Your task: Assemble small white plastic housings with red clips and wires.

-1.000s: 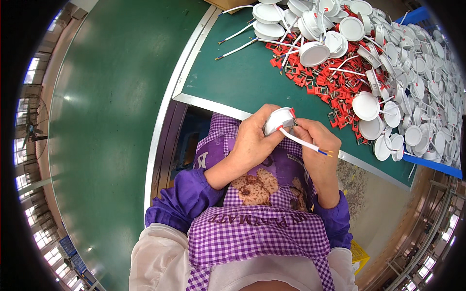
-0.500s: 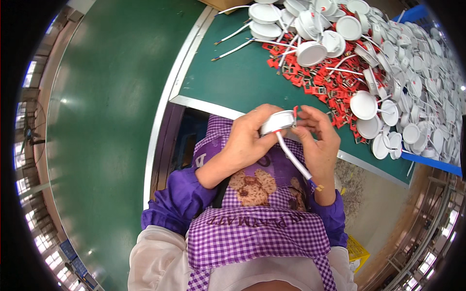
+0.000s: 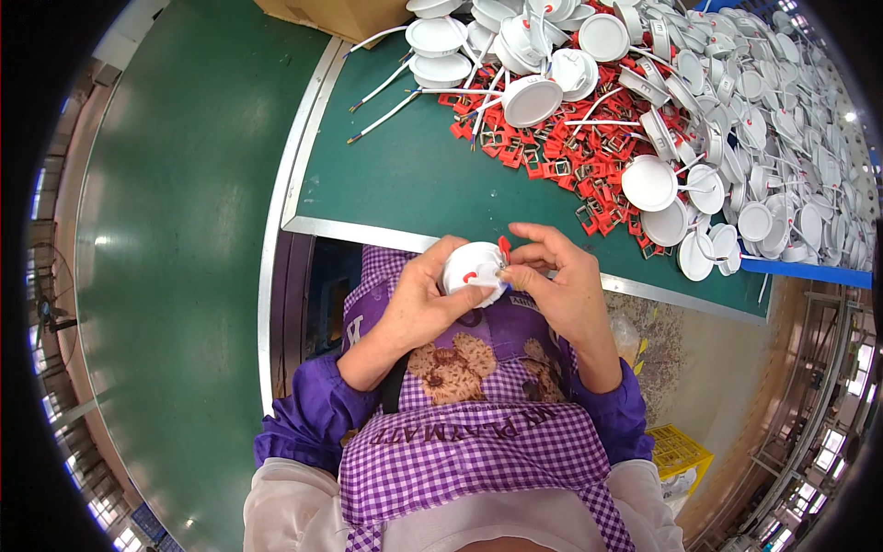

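A round white downlight is gripped by its rim in my left hand, thumb across its face and fingers behind it. Against its right edge stands a small red spring clip. My right hand pinches at the clip with thumb and index finger, where a bit of metal shows; the other fingers are raised. Both hands are over my lap, just off the bench edge. The downlight's white cable is mostly hidden.
On the green bench, loose red clips lie in a heap. Several white downlights with cables are piled over and beyond them, up to a blue edge. A cardboard box stands at the back; a yellow crate sits low at right.
The downlight has turned from edge-on to show more of its round face, and its hanging cable has gone from sight. My right fingers have closed in at the clip. The view has shifted.
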Demonstrator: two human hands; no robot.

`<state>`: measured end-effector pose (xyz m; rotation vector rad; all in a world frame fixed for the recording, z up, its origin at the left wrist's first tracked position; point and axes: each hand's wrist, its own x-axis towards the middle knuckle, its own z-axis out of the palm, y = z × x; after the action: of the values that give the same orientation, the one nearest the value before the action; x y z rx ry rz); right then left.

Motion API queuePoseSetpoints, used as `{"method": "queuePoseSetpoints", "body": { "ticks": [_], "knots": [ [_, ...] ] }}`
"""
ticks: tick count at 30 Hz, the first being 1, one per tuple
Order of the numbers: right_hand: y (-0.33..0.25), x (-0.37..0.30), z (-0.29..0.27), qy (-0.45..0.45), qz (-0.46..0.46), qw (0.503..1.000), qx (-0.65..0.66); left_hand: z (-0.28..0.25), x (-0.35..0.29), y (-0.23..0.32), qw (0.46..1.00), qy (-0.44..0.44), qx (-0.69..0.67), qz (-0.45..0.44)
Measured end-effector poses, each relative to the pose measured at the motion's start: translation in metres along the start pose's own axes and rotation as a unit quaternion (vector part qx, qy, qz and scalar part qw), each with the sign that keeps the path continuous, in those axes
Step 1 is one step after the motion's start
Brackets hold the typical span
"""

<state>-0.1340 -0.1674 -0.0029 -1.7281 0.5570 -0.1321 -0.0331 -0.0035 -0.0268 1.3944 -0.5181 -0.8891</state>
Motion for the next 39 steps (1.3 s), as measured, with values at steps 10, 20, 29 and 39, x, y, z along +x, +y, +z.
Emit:
{"method": "queuePoseSetpoints", "body": {
  "ticks": [10,20,29,39],
  "knots": [
    [0.029,0.0,-0.04,0.244,-0.149,0.87,-0.401,-0.062,0.146,0.146,0.946,-0.048,-0.146,0.286],
    [0.031,0.013,-0.04,0.222,-0.107,0.852,-0.462,0.004,0.168,0.08,0.764,0.108,0.601,0.207],
    [0.042,0.018,-0.046,0.169,-0.148,0.925,-0.305,-0.019,0.122,0.068,0.987,-0.001,0.159,0.036],
    [0.026,0.017,-0.043,0.098,-0.136,0.875,-0.454,-0.034,0.061,0.011,0.994,0.038,-0.101,-0.015]
  ]
}}
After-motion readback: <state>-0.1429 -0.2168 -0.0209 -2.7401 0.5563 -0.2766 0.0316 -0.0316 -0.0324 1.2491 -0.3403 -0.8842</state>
